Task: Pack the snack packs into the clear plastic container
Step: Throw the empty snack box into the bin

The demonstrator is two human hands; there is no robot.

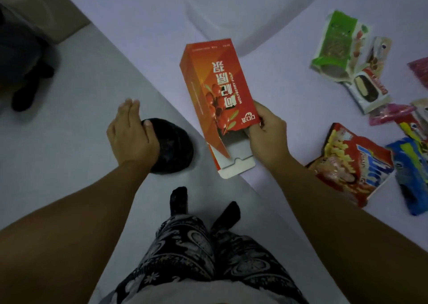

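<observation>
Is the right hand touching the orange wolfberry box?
Touching. The head view shows the right hand pinching the orange wolfberry box at its open end, thumb on the printed face.

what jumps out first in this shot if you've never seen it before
The tall orange-red carton marked "wolfberry pulp" dominates the middle, its bottom flap open, gripped near that end by the right hand. To its right, bright snack packs lie scattered over the pale surface. On the left, the left hand hovers with relaxed fingers over a dark round object on the floor.
</observation>
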